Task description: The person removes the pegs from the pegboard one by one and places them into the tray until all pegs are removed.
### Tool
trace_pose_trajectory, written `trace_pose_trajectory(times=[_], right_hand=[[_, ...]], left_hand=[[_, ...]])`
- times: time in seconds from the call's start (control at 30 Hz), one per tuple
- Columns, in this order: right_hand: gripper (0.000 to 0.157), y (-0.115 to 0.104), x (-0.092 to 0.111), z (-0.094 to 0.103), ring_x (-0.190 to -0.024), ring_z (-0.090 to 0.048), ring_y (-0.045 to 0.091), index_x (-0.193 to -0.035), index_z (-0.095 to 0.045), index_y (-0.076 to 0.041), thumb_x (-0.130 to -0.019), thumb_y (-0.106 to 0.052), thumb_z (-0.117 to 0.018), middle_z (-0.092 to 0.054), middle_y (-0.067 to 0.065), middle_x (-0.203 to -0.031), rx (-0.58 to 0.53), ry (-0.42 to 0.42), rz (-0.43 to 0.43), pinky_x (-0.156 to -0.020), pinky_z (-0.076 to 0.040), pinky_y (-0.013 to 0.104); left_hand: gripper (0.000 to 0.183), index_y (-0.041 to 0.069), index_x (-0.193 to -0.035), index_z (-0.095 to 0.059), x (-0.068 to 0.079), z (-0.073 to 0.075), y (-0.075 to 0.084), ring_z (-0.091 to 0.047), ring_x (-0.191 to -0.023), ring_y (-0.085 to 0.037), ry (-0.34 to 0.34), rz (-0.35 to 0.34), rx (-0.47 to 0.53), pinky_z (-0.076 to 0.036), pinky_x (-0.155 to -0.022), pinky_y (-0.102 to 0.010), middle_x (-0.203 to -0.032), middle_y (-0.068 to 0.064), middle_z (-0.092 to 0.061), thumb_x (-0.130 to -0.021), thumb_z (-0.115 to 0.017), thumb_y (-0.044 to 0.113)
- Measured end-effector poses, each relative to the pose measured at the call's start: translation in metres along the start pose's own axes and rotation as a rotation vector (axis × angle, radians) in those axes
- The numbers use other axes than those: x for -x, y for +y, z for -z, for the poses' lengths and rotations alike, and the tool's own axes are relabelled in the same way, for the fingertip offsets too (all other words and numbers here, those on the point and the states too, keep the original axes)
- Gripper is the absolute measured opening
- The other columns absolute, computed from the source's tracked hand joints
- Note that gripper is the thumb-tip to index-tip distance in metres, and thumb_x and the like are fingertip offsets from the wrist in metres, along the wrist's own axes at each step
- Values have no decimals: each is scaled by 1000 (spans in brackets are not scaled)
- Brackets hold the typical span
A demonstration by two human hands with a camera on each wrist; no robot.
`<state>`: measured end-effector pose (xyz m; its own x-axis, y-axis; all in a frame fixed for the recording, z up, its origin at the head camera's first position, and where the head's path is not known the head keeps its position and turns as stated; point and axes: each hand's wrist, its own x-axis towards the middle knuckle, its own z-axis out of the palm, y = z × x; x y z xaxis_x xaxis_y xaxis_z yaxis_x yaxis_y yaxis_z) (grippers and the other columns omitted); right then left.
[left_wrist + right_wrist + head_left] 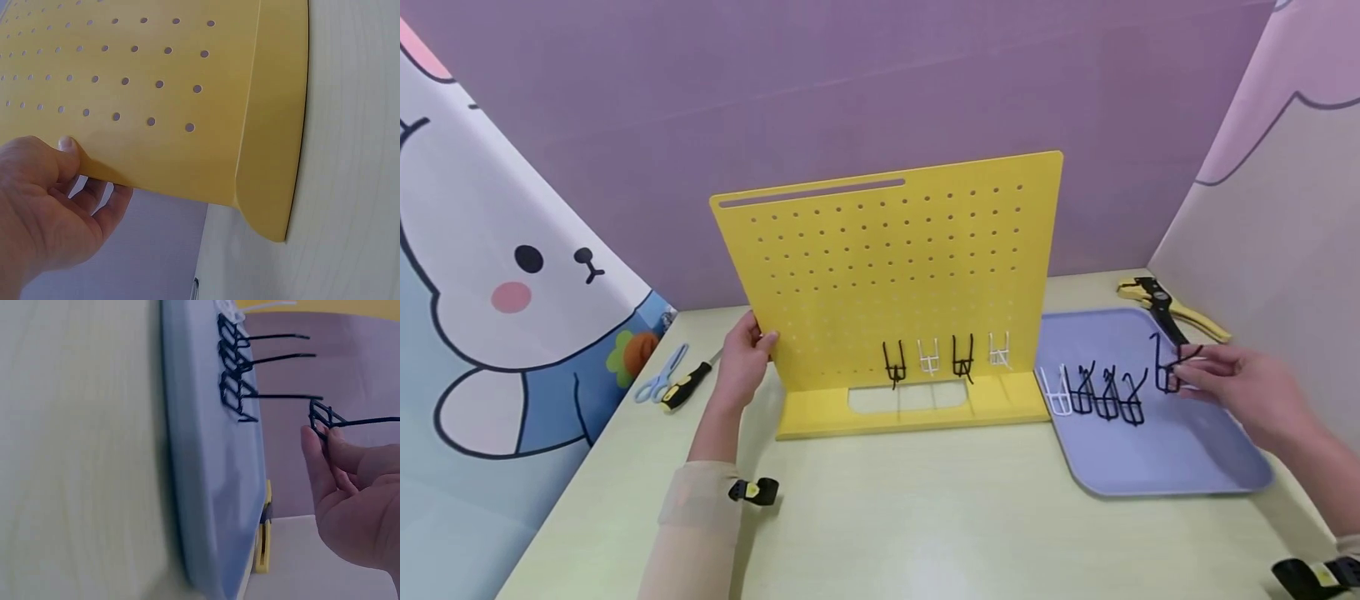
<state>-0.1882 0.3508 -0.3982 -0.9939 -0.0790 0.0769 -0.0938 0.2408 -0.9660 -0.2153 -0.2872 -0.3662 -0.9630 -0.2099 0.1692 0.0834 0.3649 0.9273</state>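
Note:
A yellow pegboard stands upright on its yellow base. My left hand grips its left edge, thumb on the front face and fingers behind, as the left wrist view shows. Low on the board hang two black hooks and two white hooks, alternating. Over the lilac tray, my right hand pinches a black wire hook between thumb and fingers. In the right wrist view this black hook is held clear of the tray. Several black hooks and white wire hooks lie along the tray's left side.
Behind the tray lies a yellow-and-black wire stripper. Left of the board are blue scissors and a screwdriver with a black-and-yellow handle. A purple backdrop rises behind the table, with printed panels at both sides.

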Motion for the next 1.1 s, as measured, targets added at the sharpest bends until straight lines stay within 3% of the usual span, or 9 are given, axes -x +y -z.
trace_pose_trajectory(times=[0.07, 0.17, 0.23, 0.33, 0.5, 0.83, 1.1], right_hand=[[13, 6, -1, 2, -77, -73, 8, -110, -72, -11, -99, -7, -66, -74, -13, -91, 103, -31, -42, -69, -60, 30], [42, 12, -3, 3, -76, -73, 11, -127, -55, 17, -99, -12, -66, -76, 2, -94, 247, -75, -102, -70, -61, 32], [55, 14, -3, 3, -76, -73, 12, -133, -41, 26, -100, -10, -66, -75, 15, -100, 305, -108, -125, -70, -61, 32], [52, 16, -1, 1, -76, -72, 11, -133, -43, 26, -99, -7, -65, -71, 26, -105, 378, -144, -145, -70, -61, 32], [44, 17, -1, -4, -70, -70, 10, -127, -51, 25, -97, -3, -66, -72, 23, -98, 448, -125, -156, -65, -61, 30], [43, 23, -9, -10, -68, -70, 16, -126, -54, 23, -95, -5, -68, -67, 32, -104, 455, -109, -197, -63, -61, 32], [43, 23, -12, -11, -70, -69, 15, -127, -52, 24, -96, -3, -67, -68, 29, -103, 443, -116, -203, -64, -61, 32]], left_hand=[[36, 2, -142, -48, 0, 0, 0, -61, -108, -28, 0, -7, -1, -57, -82, -27, -126, -21, -60, -106, -50, 4], [37, 2, -143, -48, 0, 0, 0, -61, -108, -27, -4, -7, 3, -58, -81, -26, -127, -20, -60, -106, -49, 4], [37, 1, -143, -47, 0, 0, -1, -61, -108, -28, -5, -4, 1, -58, -81, -27, -127, -21, -60, -106, -49, 4], [37, 2, -143, -47, 0, 1, -2, -61, -109, -28, -6, 9, -3, -58, -82, -27, -127, -20, -60, -106, -49, 5], [37, 2, -143, -47, 0, 0, -1, -61, -108, -28, -2, 12, -4, -58, -82, -27, -127, -20, -59, -106, -50, 5], [38, 1, -144, -47, -1, 0, 0, -61, -109, -29, -5, -3, 5, -58, -81, -26, -128, -21, -59, -106, -49, 3], [39, 2, -144, -47, 0, 0, 1, -61, -110, -28, -2, -5, 11, -58, -82, -28, -129, -20, -59, -106, -50, 4]])
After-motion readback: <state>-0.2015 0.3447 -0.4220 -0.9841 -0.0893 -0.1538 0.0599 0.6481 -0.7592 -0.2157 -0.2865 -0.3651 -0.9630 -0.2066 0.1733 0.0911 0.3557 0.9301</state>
